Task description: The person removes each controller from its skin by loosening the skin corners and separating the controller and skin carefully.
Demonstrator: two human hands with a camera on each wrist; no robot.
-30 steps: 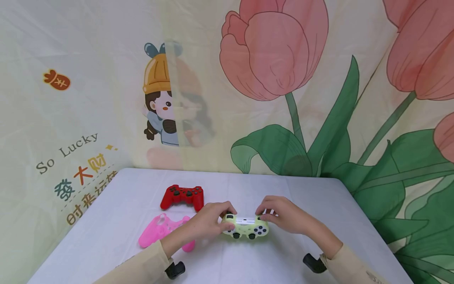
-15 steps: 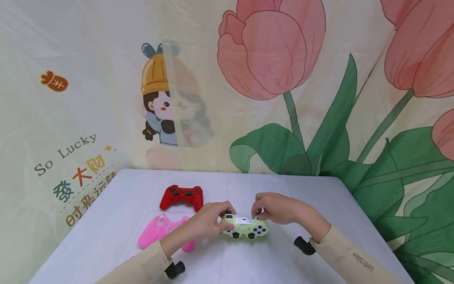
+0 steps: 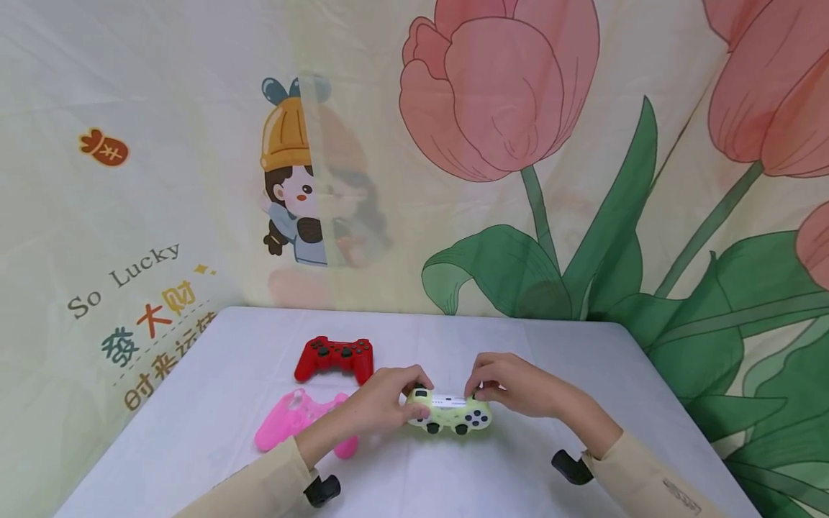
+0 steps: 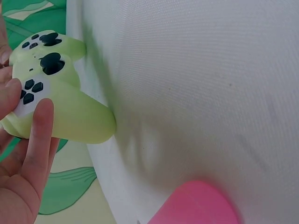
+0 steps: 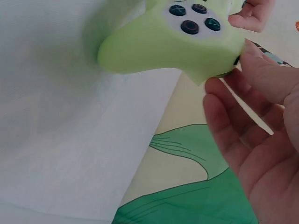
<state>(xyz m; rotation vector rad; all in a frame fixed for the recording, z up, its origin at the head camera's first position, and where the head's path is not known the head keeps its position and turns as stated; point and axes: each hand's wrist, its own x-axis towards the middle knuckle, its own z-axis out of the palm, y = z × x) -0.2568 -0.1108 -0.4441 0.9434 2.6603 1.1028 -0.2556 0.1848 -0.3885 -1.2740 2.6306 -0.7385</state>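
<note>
A game controller [image 3: 448,402] in a light green silicone cover [image 3: 451,416] is between the hands, low over the white table. My left hand [image 3: 385,399] grips its left end, thumb on the front near the direction buttons and fingers behind. My right hand [image 3: 512,385] pinches the cover's edge at the top right shoulder, beside a black shoulder button. The right wrist view shows the thumb [image 5: 261,70] above that corner and curled fingers below, with the cover's edge [image 5: 198,80] sticking out there. The handles point toward the wearer.
A red game controller [image 3: 333,358] lies farther back on the left. In front of it is a pink controller-shaped piece [image 3: 291,417], partly hidden by the left forearm. The table [image 3: 583,352] ends at a printed curtain [image 3: 363,288] with tulips behind it.
My right hand shifts slightly left and then back right at the controller's top right corner. The left hand keeps its grip, and the controller stays nearly in place.
</note>
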